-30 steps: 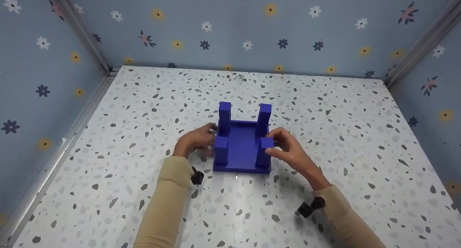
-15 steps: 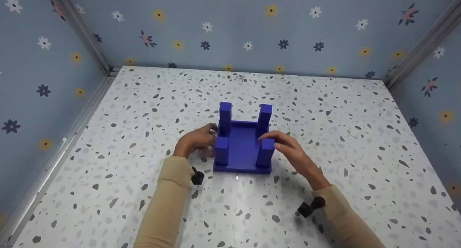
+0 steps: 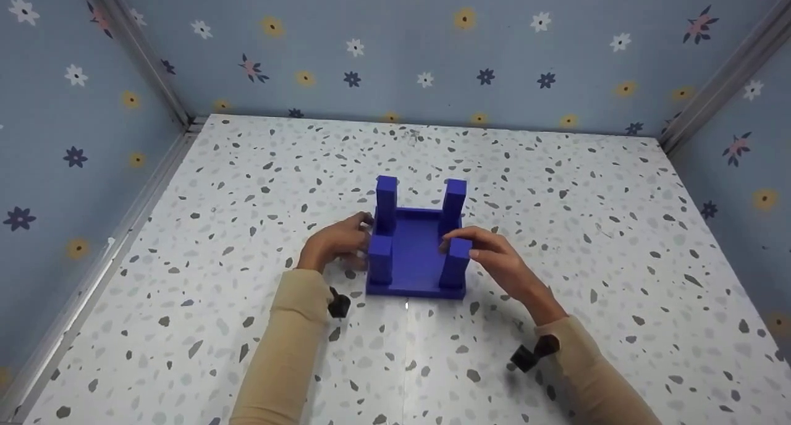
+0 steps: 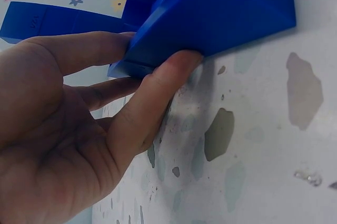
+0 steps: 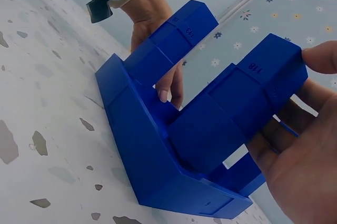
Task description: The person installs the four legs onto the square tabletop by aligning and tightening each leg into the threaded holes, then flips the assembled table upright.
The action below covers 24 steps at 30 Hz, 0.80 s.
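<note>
A blue plastic toy table (image 3: 416,252) lies upside down in the head view, its rimmed square top on the tabletop and its legs pointing up. My left hand (image 3: 337,238) holds the left edge of that top; the left wrist view has the thumb and fingers pinching the blue rim (image 4: 210,19). With the right hand (image 3: 503,264) I grip the near right leg (image 3: 456,265), thumb on its outer side and fingers curled behind it. In the right wrist view the thumb touches the leg (image 5: 237,98) near its top end, which bears a number. A near left leg (image 3: 380,261) stands opposite.
The speckled white tabletop (image 3: 247,351) spreads around the toy table. Blue flower-patterned panels (image 3: 395,48) stand behind and at both sides, joined by metal posts (image 3: 723,73). Black wrist mounts (image 3: 534,353) stick out from the beige sleeves.
My right hand's fingers have shifted from the leg's outer side round to its far inner side, and the thumb has moved to the outside. The left hand and toy table have stayed put.
</note>
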Each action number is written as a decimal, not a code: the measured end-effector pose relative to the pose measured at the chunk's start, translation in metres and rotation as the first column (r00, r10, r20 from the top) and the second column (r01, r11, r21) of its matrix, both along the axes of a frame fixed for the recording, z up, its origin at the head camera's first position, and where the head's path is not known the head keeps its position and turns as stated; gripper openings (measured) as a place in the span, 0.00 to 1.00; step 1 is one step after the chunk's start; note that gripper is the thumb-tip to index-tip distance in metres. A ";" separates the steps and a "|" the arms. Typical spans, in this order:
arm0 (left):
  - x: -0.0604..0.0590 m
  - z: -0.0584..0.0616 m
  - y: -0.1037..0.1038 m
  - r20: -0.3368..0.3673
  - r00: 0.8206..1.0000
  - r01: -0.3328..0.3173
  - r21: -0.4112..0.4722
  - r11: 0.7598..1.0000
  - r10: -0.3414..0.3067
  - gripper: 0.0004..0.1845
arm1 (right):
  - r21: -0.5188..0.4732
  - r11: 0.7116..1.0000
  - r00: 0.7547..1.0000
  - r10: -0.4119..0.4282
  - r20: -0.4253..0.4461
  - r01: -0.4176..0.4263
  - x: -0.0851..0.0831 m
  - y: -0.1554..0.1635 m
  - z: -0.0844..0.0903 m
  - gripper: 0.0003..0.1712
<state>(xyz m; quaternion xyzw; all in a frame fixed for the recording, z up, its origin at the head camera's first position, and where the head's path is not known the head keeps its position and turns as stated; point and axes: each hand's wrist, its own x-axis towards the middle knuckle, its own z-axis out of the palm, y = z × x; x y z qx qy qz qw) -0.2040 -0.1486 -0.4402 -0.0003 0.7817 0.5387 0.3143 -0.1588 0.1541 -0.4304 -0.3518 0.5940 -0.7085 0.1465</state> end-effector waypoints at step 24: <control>-0.001 0.003 0.001 0.032 0.999 0.000 -0.050 0.999 0.002 0.29 | 0.144 0.969 0.979 -0.202 0.000 0.200 0.009 -0.002 0.006 0.18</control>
